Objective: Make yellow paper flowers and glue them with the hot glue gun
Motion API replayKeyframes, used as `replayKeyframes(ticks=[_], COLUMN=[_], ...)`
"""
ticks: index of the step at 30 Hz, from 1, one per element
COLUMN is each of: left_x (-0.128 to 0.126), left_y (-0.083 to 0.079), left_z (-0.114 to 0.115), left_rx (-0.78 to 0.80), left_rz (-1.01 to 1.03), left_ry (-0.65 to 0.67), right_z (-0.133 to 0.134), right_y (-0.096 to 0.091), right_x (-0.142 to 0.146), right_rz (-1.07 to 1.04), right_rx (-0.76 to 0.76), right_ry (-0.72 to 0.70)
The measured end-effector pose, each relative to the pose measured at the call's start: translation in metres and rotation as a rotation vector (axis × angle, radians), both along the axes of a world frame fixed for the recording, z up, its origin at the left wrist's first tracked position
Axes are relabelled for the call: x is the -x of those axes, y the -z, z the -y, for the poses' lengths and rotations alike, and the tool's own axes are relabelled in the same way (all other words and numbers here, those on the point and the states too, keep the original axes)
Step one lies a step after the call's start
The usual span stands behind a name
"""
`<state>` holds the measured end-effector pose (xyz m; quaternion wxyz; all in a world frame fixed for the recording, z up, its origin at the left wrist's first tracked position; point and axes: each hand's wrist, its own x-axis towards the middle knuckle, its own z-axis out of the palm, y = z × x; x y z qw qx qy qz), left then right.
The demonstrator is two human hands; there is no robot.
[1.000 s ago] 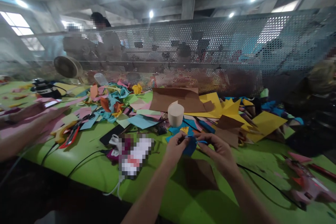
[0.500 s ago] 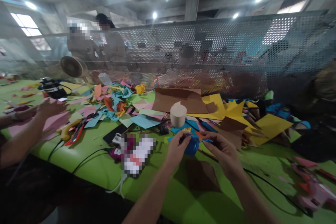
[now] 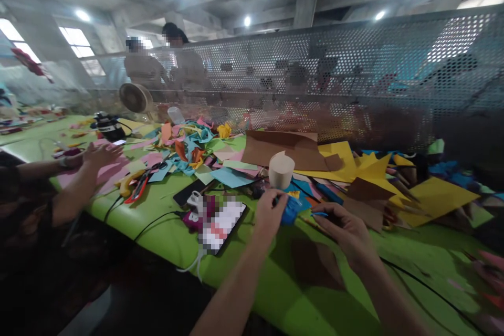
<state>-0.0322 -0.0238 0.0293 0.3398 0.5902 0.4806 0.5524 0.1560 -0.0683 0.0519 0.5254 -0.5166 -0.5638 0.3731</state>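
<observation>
My left hand (image 3: 271, 214) is closed in a pinch on a crumpled blue paper piece (image 3: 290, 212), which hangs at the fingertips above the green table. Across from it, my right hand (image 3: 348, 231) pinches a small narrow blue strip (image 3: 319, 214) between thumb and fingers. A gap separates the strip from the larger blue piece. Just behind the left hand stands a cream paper roll (image 3: 281, 170). Below the hands lies a curled brown paper sheet (image 3: 317, 265).
Coloured paper sheets (image 3: 232, 177) and scraps spread along the green table (image 3: 165, 239). A phone (image 3: 226, 228) with a cable is left of my hands. Pliers (image 3: 137, 186) lie farther left, near a co-worker's hands (image 3: 100, 157). A perforated metal screen (image 3: 252, 84) and a fan (image 3: 135, 98) stand behind.
The view has turned slightly left, so the scene sits farther right. Both hands keep their pinches; the blue paper piece has turned a little in my left hand.
</observation>
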Motion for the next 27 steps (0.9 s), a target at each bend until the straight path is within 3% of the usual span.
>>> replayKeyframes(ticks=[3,7,12,13,17,19,21,24,27], left_x=[0.023,0.040,0.024,0.018,-0.006,-0.014,-0.019,-0.021,-0.022], left_y=[0.004,0.004,-0.013,-0.017,-0.022,-0.021,-0.018,-0.016,-0.014], left_z=[-0.016,-0.024,-0.003,0.004,0.031,0.040,0.046,0.049,0.048], left_rx=[0.100,0.116,-0.067,-0.089,0.070,0.107,0.102,0.093,0.188], left_rz=[0.006,-0.039,-0.181,-0.165,-0.003,0.010,-0.029,-0.017,0.207], left_ry=[-0.287,-0.348,-0.502,-0.446,0.197,0.381,0.425,0.377,0.310], right_z=[0.001,0.001,-0.001,-0.002,-0.003,-0.002,-0.001,0.003,0.007], right_y=[-0.003,0.001,0.008,0.009,0.012,0.013,0.012,0.009,0.007], right_x=[0.000,0.002,0.004,0.004,0.004,0.005,0.007,0.013,0.017], right_rz=[0.004,-0.020,-0.117,-0.106,0.074,0.179,0.240,0.274,0.300], right_rx=[-0.004,0.021,0.049,0.039,-0.082,-0.174,-0.243,-0.287,-0.309], right_ry=[0.018,0.002,-0.043,-0.047,-0.019,0.004,0.007,-0.006,-0.016])
